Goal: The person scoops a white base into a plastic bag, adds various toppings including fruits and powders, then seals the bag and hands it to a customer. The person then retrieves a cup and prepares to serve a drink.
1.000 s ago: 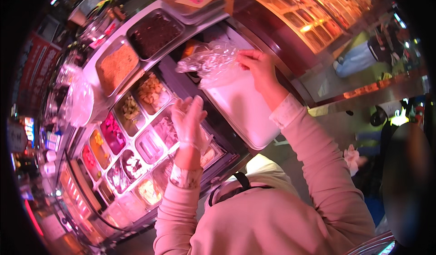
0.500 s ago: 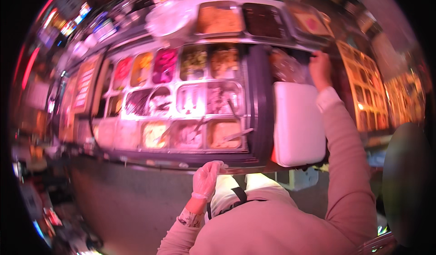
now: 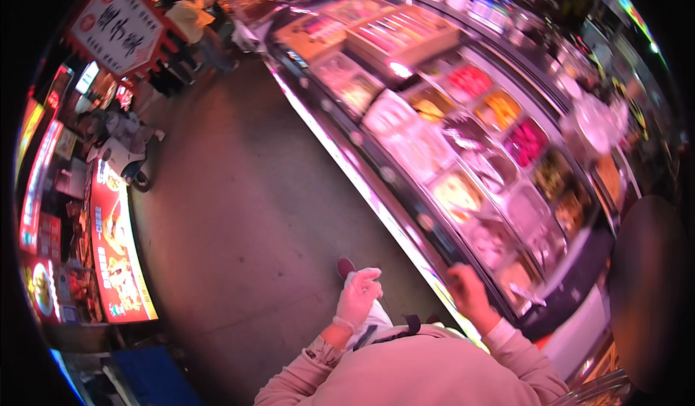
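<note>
My left hand [image 3: 358, 297], in a clear plastic glove, hovers over the walkway in front of my body. Its fingers are loosely bent, with a gap between thumb and forefinger and nothing visible in them. Bare and slightly blurred, my right hand [image 3: 469, 294] is at the counter's front edge; its fingers are too smeared to read. Beyond it, the topping counter [image 3: 550, 290] runs diagonally. Its metal pans hold pink slices [image 3: 469, 80], yellow pieces [image 3: 499, 109], magenta pickles [image 3: 525, 142], greens [image 3: 552, 178] and a pale yellow filling [image 3: 458, 195]. A utensil [image 3: 532, 301] rests in the nearest pan.
A wooden tray of packets [image 3: 405, 33] sits at the counter's far end. A clear plastic bag [image 3: 597, 124] lies at the right. Grey floor [image 3: 239, 210] stretches left toward a lit red stall panel [image 3: 116, 247], a scooter [image 3: 123, 156] and a standing person [image 3: 192, 26].
My view has swung left, toward the walkway. My right hand has come back from the white box area to the counter's front edge. My left hand's fingers have loosened.
</note>
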A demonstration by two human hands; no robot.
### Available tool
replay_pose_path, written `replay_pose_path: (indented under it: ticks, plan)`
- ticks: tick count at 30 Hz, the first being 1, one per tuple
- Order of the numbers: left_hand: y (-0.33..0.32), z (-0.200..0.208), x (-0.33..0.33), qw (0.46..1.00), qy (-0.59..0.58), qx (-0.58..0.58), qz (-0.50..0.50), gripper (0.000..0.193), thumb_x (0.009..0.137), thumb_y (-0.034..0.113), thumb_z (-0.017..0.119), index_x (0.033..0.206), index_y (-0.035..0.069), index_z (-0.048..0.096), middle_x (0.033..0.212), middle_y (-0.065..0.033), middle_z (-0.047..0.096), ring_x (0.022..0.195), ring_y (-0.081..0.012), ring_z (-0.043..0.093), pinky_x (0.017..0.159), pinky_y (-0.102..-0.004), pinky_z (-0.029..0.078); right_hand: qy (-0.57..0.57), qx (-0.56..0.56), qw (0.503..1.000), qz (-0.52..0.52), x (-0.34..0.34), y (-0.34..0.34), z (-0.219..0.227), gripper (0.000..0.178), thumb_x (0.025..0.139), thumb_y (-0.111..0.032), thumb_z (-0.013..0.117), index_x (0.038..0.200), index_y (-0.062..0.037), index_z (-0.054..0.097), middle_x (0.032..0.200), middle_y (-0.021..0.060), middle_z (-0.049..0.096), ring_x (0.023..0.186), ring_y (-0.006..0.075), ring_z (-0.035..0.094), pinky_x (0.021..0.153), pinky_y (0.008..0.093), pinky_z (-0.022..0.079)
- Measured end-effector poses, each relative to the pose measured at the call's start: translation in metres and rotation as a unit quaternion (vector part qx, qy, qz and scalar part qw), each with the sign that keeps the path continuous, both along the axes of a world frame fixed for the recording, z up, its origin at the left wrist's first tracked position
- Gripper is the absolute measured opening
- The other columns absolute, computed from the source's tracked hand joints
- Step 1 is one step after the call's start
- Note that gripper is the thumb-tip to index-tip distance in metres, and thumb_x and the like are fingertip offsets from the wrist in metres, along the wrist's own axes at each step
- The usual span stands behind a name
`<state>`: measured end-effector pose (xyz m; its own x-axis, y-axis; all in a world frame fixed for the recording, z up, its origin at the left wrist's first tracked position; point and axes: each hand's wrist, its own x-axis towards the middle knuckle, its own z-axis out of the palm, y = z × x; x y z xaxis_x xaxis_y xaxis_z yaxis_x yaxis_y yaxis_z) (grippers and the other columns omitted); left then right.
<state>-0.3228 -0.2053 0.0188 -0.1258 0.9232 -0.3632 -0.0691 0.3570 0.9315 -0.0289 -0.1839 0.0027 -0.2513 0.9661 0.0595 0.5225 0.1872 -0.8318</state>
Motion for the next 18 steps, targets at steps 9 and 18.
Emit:
replay_pose_path:
  ticks: [9,18]
  plan:
    - [0.14,0.068,-0.308,0.966,-0.235,0.06,0.091,0.063,0.104,0.041,0.06,0.156,0.01,0.041,0.152,-0.0157,0.051,0.141,-0.0302,0.049,0.106,-0.0489,0.051,-0.091,-0.025,0.974,0.206,-0.297,0.154,0.035,0.029,0.097,-0.025,0.071,0.119,-0.0072,0.065,0.096,0.0193,0.065,0.08,0.0393,0.064,0.068,0.0456,0.053]
    - [0.368,0.143,-0.595,0.893,-0.354,0.277,0.02,0.091,0.097,0.076,0.039,0.148,0.002,0.051,0.152,-0.0225,0.051,0.15,-0.0424,0.034,0.118,-0.065,0.03,0.038,0.166,0.944,0.284,-0.584,0.406,0.083,0.04,0.085,0.008,0.067,0.123,-0.0017,0.066,0.134,0.0201,0.063,0.105,0.0335,0.065,0.095,0.0411,0.053]
